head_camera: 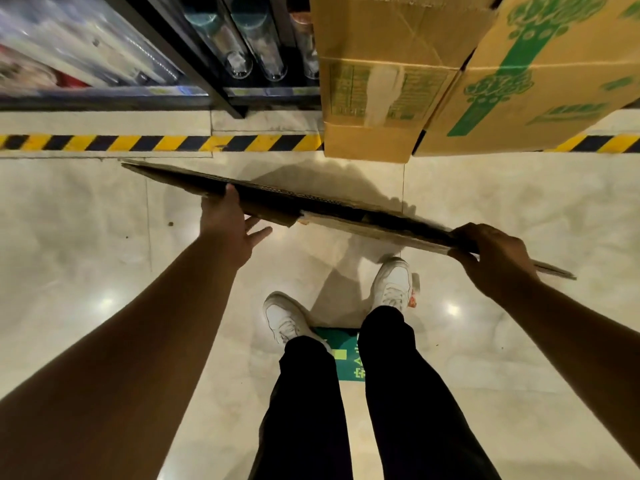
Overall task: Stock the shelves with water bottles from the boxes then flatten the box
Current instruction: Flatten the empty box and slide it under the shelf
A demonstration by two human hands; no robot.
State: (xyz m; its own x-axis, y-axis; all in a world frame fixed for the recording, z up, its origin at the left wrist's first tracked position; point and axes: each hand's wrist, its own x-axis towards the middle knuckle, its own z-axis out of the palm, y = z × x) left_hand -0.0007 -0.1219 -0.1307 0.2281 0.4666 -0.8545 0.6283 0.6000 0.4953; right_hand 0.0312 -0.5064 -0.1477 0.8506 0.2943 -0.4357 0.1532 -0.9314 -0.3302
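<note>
Cardboard box (346, 210), brown and flattened, is hanging edge-on over the glossy beige tile floor (104, 237), left hand (228, 223) pinching it with thumb on top and fingers spread underneath, right hand (491, 254) curling round the other end. Tan cartons with green print (540, 74) are sitting beside the black shelf (194, 60) holding clear bottles (239, 62)

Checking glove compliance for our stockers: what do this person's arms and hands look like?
No gloves: the left hand and right hand are bare. The left forearm and right forearm are bare too, with no sleeve, watch, wristband or ring in view.
</note>
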